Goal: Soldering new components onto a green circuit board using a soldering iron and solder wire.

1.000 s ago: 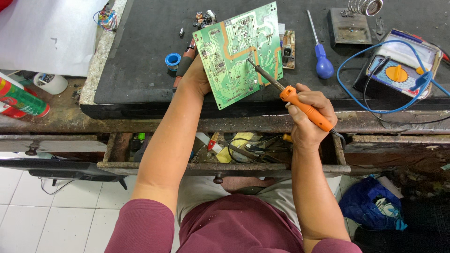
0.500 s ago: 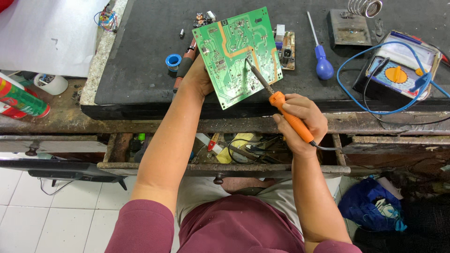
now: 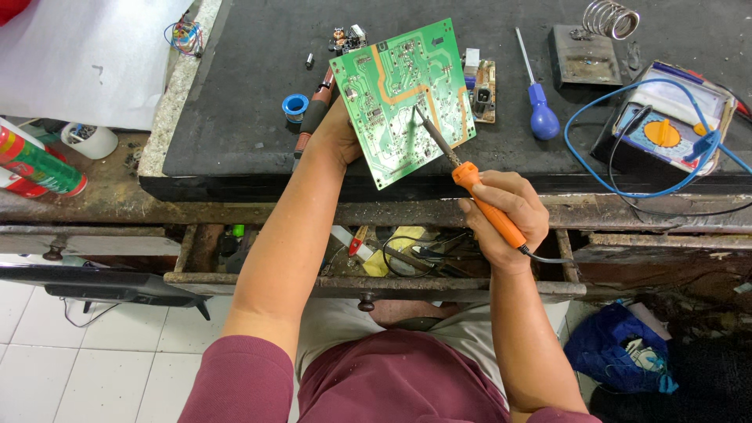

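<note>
Left hand (image 3: 338, 131) fingers hidden behind board (image 3: 407, 100); parts left of it too small to identify.

Left hand (image 3: 338, 129) and right hand (image 3: 505, 211), fingers curled in grips.

The person wears a dark red short-sleeved shirt; its sleeves end above the elbows, leaving both forearms bare. Light beige shorts show at the lap. The left hand (image 3: 338, 129) and right hand (image 3: 505, 215) are bare, without gloves, rings or a watch.
</note>
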